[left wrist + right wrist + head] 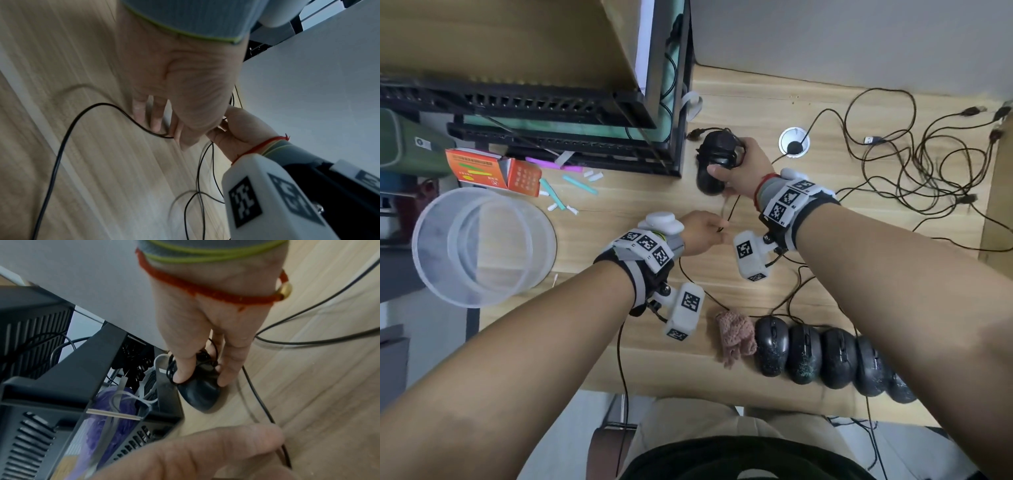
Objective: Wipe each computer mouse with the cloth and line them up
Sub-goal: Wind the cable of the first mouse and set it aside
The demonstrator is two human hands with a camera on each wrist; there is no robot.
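Observation:
My right hand (726,160) grips a black mouse (709,181) at the back of the wooden table (619,363), beside the computer case. In the right wrist view thumb and fingers (225,374) clamp that mouse (199,395), and loops of its cable are wound round its front end. My left hand (720,229) pinches a thin black cable (732,209) just below the mouse; in the left wrist view the hand (172,134) holds the cable (68,138) low over the table. A pink cloth (736,337) lies crumpled near the front edge, left of a row of several black mice (804,353) set side by side.
A black computer case (585,113) stands at the back left. A clear plastic bin (482,246) sits at the left, with an orange box (496,171) and small scraps behind it. Tangled cables (928,164) cover the right side, next to a cable hole (793,143).

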